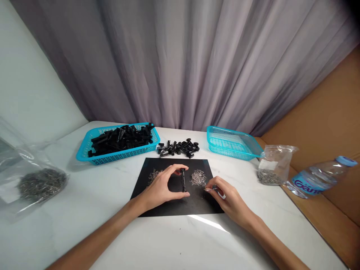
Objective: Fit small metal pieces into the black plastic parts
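Between the thumb and fingers of my left hand (pixel 160 187), a slim black plastic part (pixel 183 180) is held by its two ends, its length running away from me over the black mat (pixel 174 206). My right hand (pixel 227 195) pinches a slender silvery tool that looks like tweezers (pixel 210 189), its tip beside a pile of small metal pins (pixel 198 177). A second pile of pins (pixel 154 176) lies at the mat's left, partly hidden behind my left hand. Whether the tweezers grip a pin is too small to tell.
A blue basket (pixel 118 155) full of black plastic parts stands back left. More black parts (pixel 180 148) lie behind the mat. Back right is another blue basket (pixel 234 152). Bags of metal pins sit at left (pixel 42 183) and right (pixel 271 176), beside a plastic bottle (pixel 315 182).
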`<action>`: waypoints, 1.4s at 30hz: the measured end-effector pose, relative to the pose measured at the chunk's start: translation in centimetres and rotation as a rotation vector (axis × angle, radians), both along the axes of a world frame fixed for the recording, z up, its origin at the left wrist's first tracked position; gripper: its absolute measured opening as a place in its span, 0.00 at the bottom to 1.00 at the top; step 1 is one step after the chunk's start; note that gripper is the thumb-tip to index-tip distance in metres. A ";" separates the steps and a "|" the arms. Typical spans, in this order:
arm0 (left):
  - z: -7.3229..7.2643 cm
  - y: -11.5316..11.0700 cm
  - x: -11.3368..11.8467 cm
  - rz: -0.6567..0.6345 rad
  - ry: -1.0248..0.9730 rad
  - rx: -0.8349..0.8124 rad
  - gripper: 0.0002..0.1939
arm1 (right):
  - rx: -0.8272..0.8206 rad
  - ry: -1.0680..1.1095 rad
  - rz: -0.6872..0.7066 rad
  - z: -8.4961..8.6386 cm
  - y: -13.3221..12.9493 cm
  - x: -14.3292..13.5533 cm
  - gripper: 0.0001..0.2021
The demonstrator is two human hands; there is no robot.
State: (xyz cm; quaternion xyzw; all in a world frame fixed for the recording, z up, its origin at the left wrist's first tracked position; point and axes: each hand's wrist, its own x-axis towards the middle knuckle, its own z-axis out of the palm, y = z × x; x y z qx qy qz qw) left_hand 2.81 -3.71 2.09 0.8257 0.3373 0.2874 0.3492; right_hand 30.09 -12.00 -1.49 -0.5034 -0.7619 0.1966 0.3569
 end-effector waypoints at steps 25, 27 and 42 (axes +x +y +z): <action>-0.5 -0.7 -0.1 0.018 -0.132 0.265 0.35 | -0.224 0.531 0.109 4.8 2.7 -5.6 0.09; -0.6 -0.4 -0.3 0.039 -0.129 0.248 0.35 | -0.246 0.593 0.082 4.0 2.8 -5.5 0.08; -1.8 -1.9 1.6 -0.005 -0.160 0.138 0.35 | 0.022 0.618 -0.082 2.8 2.1 -5.5 0.03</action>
